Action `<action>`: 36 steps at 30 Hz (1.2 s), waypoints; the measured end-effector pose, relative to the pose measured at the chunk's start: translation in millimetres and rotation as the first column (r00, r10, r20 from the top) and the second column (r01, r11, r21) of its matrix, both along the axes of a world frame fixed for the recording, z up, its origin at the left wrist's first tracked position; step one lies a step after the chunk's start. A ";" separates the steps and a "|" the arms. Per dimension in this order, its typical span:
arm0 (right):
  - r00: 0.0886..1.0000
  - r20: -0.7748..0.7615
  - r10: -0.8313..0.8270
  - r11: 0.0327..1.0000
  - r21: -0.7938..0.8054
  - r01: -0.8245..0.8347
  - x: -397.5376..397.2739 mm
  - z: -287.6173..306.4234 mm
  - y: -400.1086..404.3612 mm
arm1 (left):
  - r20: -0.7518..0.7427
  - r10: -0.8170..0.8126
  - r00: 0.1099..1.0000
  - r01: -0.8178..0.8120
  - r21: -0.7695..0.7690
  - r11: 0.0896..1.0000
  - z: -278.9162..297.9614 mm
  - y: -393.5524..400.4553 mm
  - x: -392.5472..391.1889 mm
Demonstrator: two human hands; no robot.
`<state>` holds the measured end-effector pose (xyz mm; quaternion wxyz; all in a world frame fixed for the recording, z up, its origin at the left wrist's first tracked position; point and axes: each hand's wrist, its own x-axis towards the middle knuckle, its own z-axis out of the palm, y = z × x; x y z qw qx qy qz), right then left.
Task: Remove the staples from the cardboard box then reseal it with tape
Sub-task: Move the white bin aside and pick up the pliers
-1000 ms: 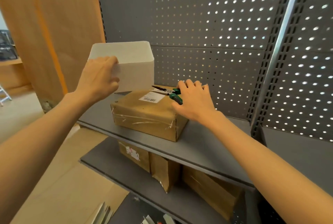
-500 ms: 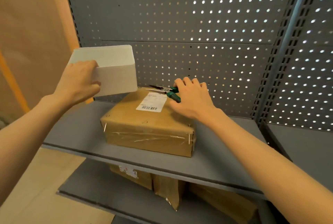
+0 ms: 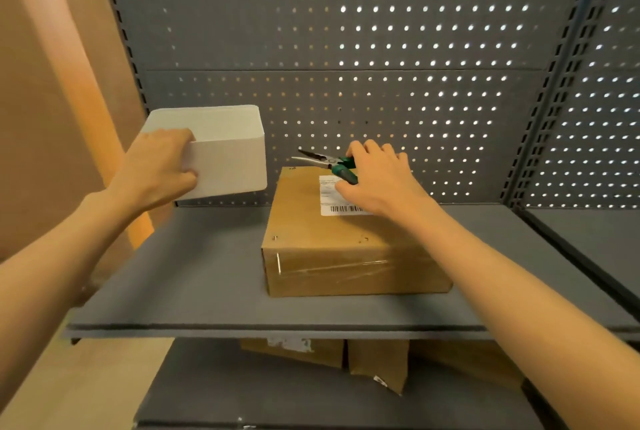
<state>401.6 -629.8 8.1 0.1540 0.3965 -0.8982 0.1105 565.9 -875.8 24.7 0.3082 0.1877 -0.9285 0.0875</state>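
Left hand [image 3: 157,166] grips white bin [image 3: 221,149] at 9 o'clock of cardboard box [image 3: 339,242]; right hand [image 3: 377,180] apparently grasps green-handled pliers [image 3: 329,163] at box's 12 o'clock edge, on shelf [image 3: 194,274]

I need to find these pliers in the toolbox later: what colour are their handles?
Green, seen in the head view: the pliers show green handles under the right hand.

No wording can be read; the white paper shipping label [image 3: 334,199] on top of the brown rectangular cardboard box [image 3: 346,253] shows only a barcode (its print lines blurred).
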 end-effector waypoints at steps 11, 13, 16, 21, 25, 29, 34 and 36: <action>0.997 0.030 -0.068 0.998 0.009 0.068 6.1 -4.2 -22.5 | 0.086 -0.008 0.996 0.000 0.092 0.996 -42.9 -25.6 -16.2; 0.997 0.027 -0.070 0.997 0.010 0.070 5.2 -5.8 -25.6 | 0.106 -0.014 0.994 0.004 0.096 0.995 -49.1 -27.3 -18.5; 0.997 0.013 -0.078 0.997 0.021 0.078 2.9 -9.2 -27.4 | 0.115 -0.019 0.993 0.010 0.082 0.997 -57.4 -32.2 -19.3; 0.996 0.019 -0.091 0.995 0.046 0.090 -4.5 -12.7 -27.7 | 0.142 -0.045 0.989 0.033 0.085 0.996 -66.0 -34.4 -18.3; 0.996 0.038 -0.081 0.996 0.042 0.079 -6.7 -14.8 -29.8 | 0.150 -0.052 0.987 0.039 0.090 0.995 -74.3 -37.1 -17.0; 0.997 0.038 -0.073 0.997 0.039 0.072 -9.3 -15.7 -31.5 | 0.162 -0.032 0.986 0.014 0.114 0.993 -80.9 -38.0 -14.4; 0.996 0.054 -0.078 0.997 0.034 0.076 -11.9 -15.0 -32.6 | 0.162 -0.005 0.987 -0.009 0.086 0.996 -77.5 -35.4 -12.6; 0.995 0.059 -0.078 0.996 0.039 0.076 -12.6 -16.1 -33.1 | 0.163 0.008 0.987 -0.022 0.084 0.996 -74.8 -31.4 -13.3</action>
